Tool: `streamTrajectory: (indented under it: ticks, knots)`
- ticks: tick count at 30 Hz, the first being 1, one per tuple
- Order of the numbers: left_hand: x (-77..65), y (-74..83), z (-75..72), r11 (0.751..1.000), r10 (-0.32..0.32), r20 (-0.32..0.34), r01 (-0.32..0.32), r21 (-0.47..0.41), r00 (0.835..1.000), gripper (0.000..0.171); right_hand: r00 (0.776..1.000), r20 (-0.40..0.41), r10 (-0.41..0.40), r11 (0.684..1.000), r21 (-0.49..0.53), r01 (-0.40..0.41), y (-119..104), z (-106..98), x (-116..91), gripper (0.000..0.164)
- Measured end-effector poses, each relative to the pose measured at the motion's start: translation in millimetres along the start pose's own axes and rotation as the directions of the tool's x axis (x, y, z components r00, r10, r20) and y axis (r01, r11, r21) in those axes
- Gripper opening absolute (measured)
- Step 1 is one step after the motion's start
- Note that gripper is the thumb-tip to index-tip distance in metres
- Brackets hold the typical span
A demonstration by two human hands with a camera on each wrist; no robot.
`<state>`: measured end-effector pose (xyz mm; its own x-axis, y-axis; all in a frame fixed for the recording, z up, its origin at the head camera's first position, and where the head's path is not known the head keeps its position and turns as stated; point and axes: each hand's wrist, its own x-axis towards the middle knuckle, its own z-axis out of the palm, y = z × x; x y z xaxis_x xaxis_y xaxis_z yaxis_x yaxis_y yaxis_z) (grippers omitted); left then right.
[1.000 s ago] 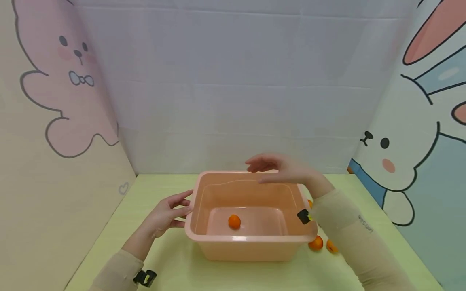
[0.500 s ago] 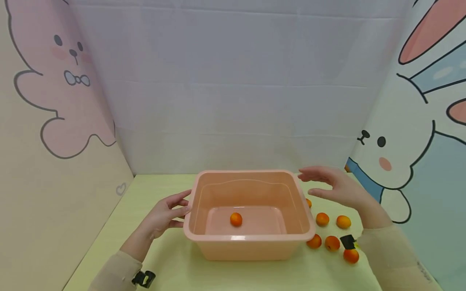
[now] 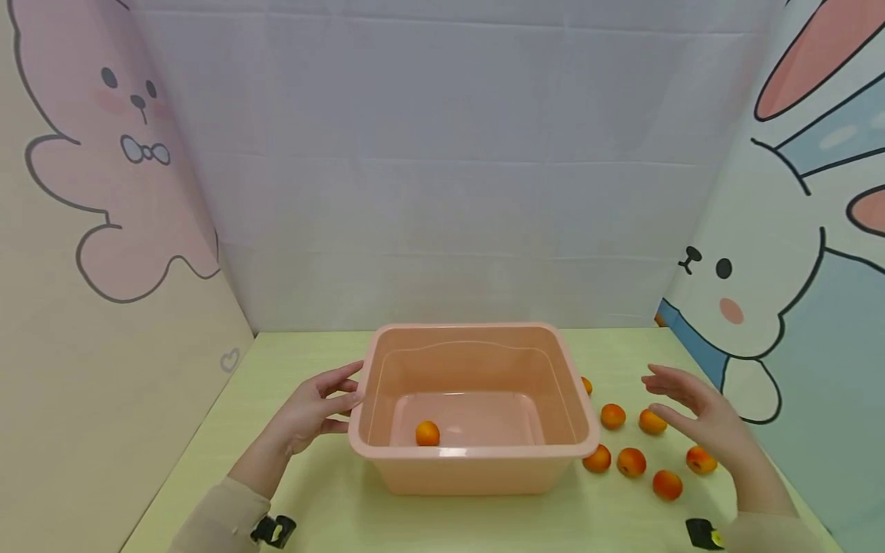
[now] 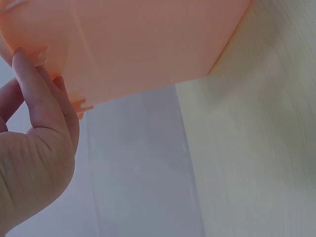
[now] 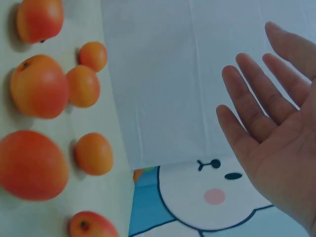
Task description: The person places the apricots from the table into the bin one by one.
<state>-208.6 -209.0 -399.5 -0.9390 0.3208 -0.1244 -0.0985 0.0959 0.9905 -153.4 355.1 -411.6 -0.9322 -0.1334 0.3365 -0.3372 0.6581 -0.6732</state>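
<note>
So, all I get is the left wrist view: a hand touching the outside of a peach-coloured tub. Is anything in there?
Observer: Yes, the head view shows one round orange fruit inside the tub.
Operator: And the other hand, is it carrying something?
Observer: No, the right wrist view shows the right hand with its palm empty.
Operator: Is there more fruit anywhere?
Observer: Yes, I count seven similar fruits on the table, to the right of the tub.

On the surface [image 3: 325, 476], one fruit [image 3: 427, 433] inside the tub [image 3: 477, 472] at lower centre of the frame, seven other fruits [image 3: 631, 462] at lower right.
</note>
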Motion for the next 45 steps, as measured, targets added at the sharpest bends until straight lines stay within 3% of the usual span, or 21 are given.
streamTrajectory:
  ticks: [9,20,23,29,36,45]
  knots:
    - [-0.5,1.9,0.6,1.0,-0.004,-0.009,0.004,0.003,1.0,0.067,0.985,-0.128,0.113,0.993,0.056,-0.106,51.2,-0.4,-42.1,0.06]
    - [0.0,-1.8,-0.6,1.0,-0.003,-0.004,0.003,-0.011,1.0,0.067,0.965,-0.048,0.257,0.966,0.021,-0.257,91.7,-5.0,-70.1,0.067]
    - [0.0,-2.5,-0.7,1.0,0.003,0.004,-0.003,-0.011,1.0,0.067,0.931,0.014,0.364,0.931,-0.01,-0.364,100.4,-5.3,-70.4,0.076]
    - [0.4,-2.6,0.1,1.0,0.003,0.012,-0.003,-0.012,1.0,0.069,0.831,0.139,0.539,0.839,-0.004,-0.544,111.2,-6.9,-70.3,0.089]
    - [0.2,-2.7,0.6,1.0,0.002,0.014,-0.002,-0.02,1.0,0.07,0.795,0.159,0.586,0.808,-0.031,-0.589,117.4,-4.4,-71.0,0.095]
    - [-1.7,-2.2,-0.5,1.0,0.007,0.013,-0.007,-0.022,1.0,0.07,0.774,0.175,0.608,0.79,-0.038,-0.612,124.7,0.7,-69.9,0.101]
